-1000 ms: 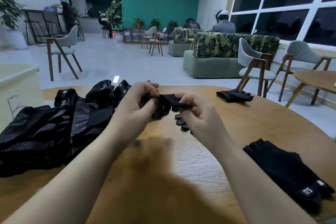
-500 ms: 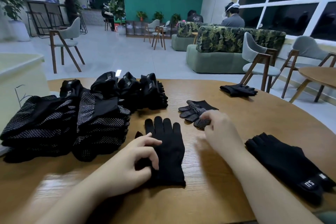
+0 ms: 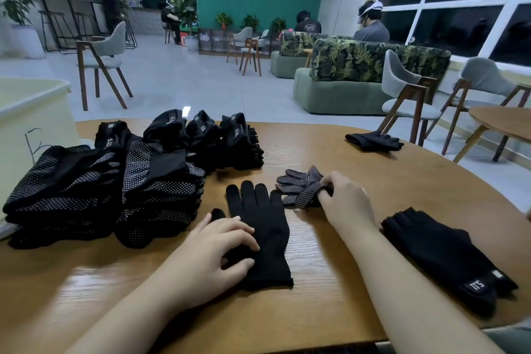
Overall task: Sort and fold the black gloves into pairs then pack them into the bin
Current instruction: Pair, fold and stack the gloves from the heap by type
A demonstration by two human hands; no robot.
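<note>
Head view: plain black glove [image 3: 260, 234] lying flat mid-tabletop, fingers pointing toward the far edge, left hand [image 3: 207, 261] resting on it, fingers loosely curled. Right hand [image 3: 343, 202] is pinching white-dotted glove [image 3: 301, 188] just beside.

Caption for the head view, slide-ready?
Left hand rests on flat black knit glove; right hand pinches dotted black glove on wooden table.

1. The cuff of the dotted glove [image 3: 301, 191] is hidden under the right hand [image 3: 346, 204].
2. The bin [image 3: 31, 112] is cut off by the left edge.
3. The glove stacks [image 3: 86, 192] cannot be counted.
</note>
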